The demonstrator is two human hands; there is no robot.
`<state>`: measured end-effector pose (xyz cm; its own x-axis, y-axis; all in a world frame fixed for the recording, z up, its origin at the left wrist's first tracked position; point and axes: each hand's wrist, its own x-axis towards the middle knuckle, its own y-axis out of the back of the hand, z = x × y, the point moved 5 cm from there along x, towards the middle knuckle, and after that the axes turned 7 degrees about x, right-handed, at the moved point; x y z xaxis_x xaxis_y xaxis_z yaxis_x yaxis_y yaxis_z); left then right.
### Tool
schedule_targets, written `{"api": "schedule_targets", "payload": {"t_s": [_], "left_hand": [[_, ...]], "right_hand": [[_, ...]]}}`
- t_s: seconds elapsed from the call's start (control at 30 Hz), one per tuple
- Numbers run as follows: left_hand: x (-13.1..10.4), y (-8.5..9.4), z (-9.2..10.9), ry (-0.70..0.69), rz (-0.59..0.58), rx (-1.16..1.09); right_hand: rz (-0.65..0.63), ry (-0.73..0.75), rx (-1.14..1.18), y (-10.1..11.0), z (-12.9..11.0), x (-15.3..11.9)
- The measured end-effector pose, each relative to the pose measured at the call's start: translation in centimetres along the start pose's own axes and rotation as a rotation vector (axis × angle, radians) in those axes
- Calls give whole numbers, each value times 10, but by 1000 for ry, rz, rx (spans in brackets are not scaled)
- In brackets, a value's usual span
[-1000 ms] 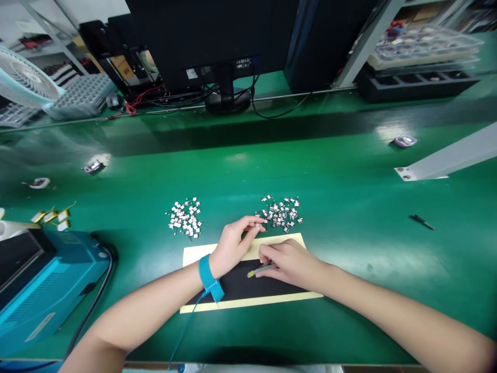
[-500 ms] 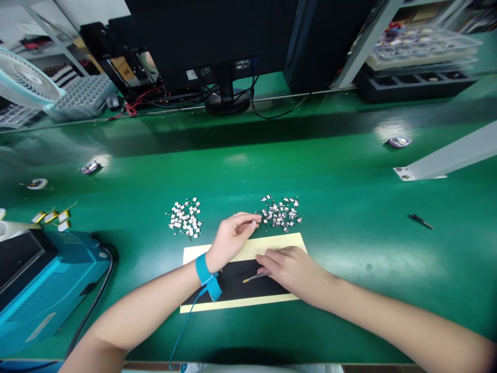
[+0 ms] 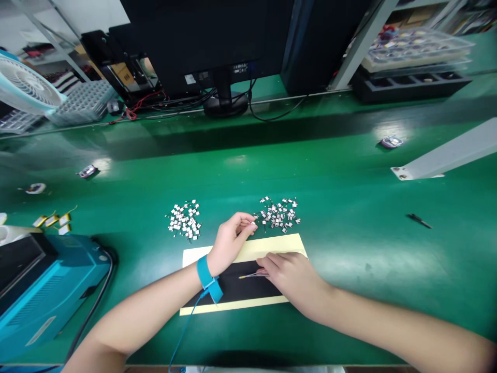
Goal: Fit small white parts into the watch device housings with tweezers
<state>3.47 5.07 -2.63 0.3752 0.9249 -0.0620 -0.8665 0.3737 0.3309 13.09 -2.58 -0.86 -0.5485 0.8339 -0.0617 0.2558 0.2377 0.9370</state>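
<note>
My left hand (image 3: pixel 230 238), wearing a blue wrist strap (image 3: pixel 209 280), is closed in a pinch at the edge of the right pile of small white parts (image 3: pixel 280 213). A small white part (image 3: pixel 253 223) shows at its fingertips. My right hand (image 3: pixel 292 277) grips slim metal tweezers (image 3: pixel 252 275) whose yellowish tip points left. They are over the black strip (image 3: pixel 248 290) on a pale yellow sheet (image 3: pixel 272 246). Another pile of small white parts (image 3: pixel 185 220) lies left of my left hand.
A blue machine (image 3: pixel 50 285) with a thick black cable stands at left, near several yellow parts (image 3: pixel 52 221). A monitor stand (image 3: pixel 225 101) is at the back. At right are a black pen (image 3: pixel 419 220) and a grey metal brace (image 3: pixel 446 155).
My left fingers have curled in slightly by the right pile, still pinching. The tweezers in my right hand have tilted flatter, their tip slightly farther left and higher. The view has shifted a little.
</note>
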Motion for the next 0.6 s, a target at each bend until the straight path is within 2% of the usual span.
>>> {"api": "schedule_targets", "payload": {"t_s": [0.1,0.23,0.43,0.5,0.6], "left_hand": [[0,-2,2,-38,-27,82],[-1,-2,10,-161,-47,228],[0,8,12,-150,66,411],[0,10,13,-161,103,393],[-1,12,16,-182,132,213]], "right_hand": [[-21,-53,70,-1,4,1],[-37,-122,210,0,12,5],[15,-237,503,7,25,8],[29,-250,652,12,33,9],[117,-283,917,24,53,14]]}}
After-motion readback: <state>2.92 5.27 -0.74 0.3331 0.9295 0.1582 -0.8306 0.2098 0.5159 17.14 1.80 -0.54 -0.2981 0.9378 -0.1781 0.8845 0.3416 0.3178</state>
